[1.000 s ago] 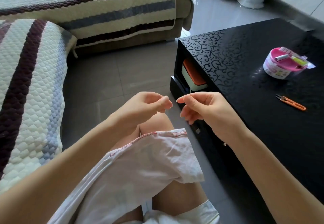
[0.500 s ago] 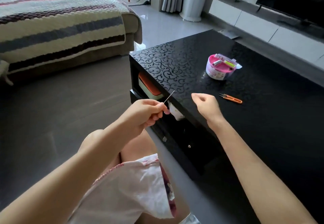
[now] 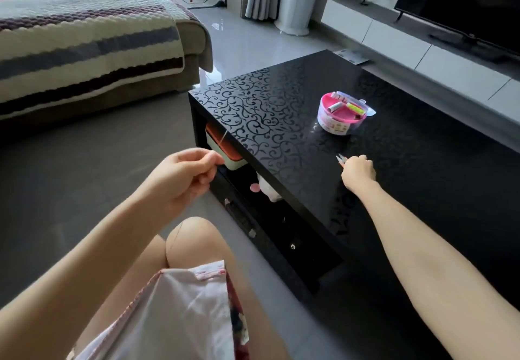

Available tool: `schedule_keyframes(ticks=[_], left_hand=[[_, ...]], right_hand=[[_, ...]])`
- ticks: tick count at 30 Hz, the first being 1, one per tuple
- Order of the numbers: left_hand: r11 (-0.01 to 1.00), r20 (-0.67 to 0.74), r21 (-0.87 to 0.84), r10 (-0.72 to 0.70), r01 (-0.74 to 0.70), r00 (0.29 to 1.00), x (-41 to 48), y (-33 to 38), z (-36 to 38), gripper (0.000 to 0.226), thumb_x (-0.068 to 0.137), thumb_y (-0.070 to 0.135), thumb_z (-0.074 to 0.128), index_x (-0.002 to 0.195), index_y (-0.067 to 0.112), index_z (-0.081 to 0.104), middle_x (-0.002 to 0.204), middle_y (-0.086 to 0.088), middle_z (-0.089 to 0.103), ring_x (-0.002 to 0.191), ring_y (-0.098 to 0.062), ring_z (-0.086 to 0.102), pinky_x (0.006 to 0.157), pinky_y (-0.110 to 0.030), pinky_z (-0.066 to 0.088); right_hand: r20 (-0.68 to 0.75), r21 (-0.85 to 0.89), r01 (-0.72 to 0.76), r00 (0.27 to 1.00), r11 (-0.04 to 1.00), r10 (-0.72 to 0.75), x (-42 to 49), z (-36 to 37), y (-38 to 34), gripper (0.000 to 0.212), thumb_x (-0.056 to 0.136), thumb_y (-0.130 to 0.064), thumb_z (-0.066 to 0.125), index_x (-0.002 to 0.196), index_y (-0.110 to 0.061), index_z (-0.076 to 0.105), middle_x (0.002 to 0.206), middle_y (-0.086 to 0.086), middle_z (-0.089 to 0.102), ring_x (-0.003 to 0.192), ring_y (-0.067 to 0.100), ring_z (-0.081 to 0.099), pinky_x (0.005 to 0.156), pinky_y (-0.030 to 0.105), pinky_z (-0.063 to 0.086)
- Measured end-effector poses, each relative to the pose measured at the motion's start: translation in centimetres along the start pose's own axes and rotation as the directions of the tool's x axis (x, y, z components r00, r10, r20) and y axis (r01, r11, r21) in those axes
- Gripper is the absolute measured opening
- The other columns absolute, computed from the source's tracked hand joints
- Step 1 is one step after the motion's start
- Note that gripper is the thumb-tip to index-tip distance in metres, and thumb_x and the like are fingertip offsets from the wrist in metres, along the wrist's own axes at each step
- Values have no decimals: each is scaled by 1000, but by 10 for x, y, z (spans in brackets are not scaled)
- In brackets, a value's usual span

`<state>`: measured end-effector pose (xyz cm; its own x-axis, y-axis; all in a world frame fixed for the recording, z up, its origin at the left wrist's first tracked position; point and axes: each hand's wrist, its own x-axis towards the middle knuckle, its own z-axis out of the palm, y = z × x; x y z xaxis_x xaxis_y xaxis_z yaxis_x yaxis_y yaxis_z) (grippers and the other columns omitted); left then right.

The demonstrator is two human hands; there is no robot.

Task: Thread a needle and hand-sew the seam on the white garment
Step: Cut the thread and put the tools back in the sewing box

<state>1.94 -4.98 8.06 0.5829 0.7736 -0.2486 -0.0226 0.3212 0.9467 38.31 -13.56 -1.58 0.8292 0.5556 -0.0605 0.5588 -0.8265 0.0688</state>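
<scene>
Black gloss with a scrolled pattern covers the worktop (image 3: 422, 190), and the person sits along its near long edge with the white garment (image 3: 180, 311) draped over the lap, its pink-stitched seam (image 3: 209, 273) turned up toward the knees. The cloth lies free; neither of the 2 hands touches it, which suits a moment when the work is on the needle and not yet on the fabric.

The left hand (image 3: 191, 173) is raised in front of the worktop's near left corner. Its fingers are pinched together at the tips on the needle (image 3: 222, 141), a thin pale line slanting up and away from them. Holding it high and off the lap probably keeps the point away from skin and the eye end easy to see. A faint dark line that looks like thread (image 3: 174, 237) curves over the knee below, though it is too fine to follow up to the hand.

The right hand (image 3: 358, 172) reaches over the near edge onto the worktop. Its fingers are curled down around the orange thread snips (image 3: 340, 161), whose metal tips poke out to the left of the knuckles. My guess is that the thread needs trimming, either to clean a frayed end or to cut a working length.

The pink sewing kit (image 3: 342, 113) stands open further in, toward the middle of the worktop, well apart from the snips. An orange-lidded box (image 3: 222, 149) sits on the shelf under the left corner.
</scene>
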Motion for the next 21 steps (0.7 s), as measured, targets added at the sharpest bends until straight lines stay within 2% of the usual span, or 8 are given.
schedule_keyframes(ticks=[2,4,7,9,12,15,18,21], left_hand=[[997,-5,-61,38,-39,999,2,8,-6,23,98,7,47,80,4,61,55,0,46,47,-7,34,42,-17,20],[993,-11,-95,62,-63,998,4,15,-13,22,98,7,46,81,4,60,55,0,46,47,-7,34,42,-17,21],[989,-14,-118,86,-87,996,9,23,-21,22,98,7,46,81,5,60,54,1,48,46,-6,35,42,-16,21],[986,-15,-134,95,-96,995,11,27,-24,23,99,6,45,81,4,60,53,2,48,45,-5,36,40,-14,21],[987,-31,-127,93,-97,995,9,29,-37,23,99,5,45,81,5,59,52,3,49,44,-4,35,39,-14,22],[990,-47,-113,84,-89,995,3,27,-51,23,99,6,44,82,5,59,51,4,48,45,-5,34,41,-15,20],[988,-49,-127,82,-88,995,-1,25,-60,22,99,6,44,82,5,58,51,4,48,45,-5,33,43,-16,19],[986,-46,-137,86,-92,995,-1,24,-65,22,99,6,44,82,5,59,53,3,48,46,-5,34,44,-17,19]], right_hand=[[2,242,-28,1000,970,28,-15,-10,-11,30,93,-6,50,120,6,49,123,25,52,112,40,55,88,40,47],[-4,570,20,1000,821,-22,-45,-27,-34,14,91,-2,44,105,-1,44,108,24,60,90,35,65,68,33,51],[-33,948,110,968,299,-250,-132,-61,-78,17,89,3,45,95,-12,42,88,16,61,57,7,51,48,17,38],[-83,986,143,853,79,-515,-202,-79,-96,10,96,-10,47,104,-15,49,71,-5,54,53,-1,42,51,13,35],[-30,930,299,644,214,-765,-276,-78,-119,23,95,-46,41,108,-39,59,71,-29,59,68,-3,53,68,16,42],[-11,745,526,625,410,-781,-299,-65,-143,16,95,-43,42,109,-49,50,85,-24,63,81,-1,55,73,22,37],[52,690,546,618,476,-785,-305,-61,-157,18,96,-41,44,108,-42,57,94,-10,68,91,9,57,73,25,32],[126,708,496,612,503,-781,-305,-63,-164,20,96,-42,44,105,-41,61,92,-13,67,91,8,57,73,22,35]])
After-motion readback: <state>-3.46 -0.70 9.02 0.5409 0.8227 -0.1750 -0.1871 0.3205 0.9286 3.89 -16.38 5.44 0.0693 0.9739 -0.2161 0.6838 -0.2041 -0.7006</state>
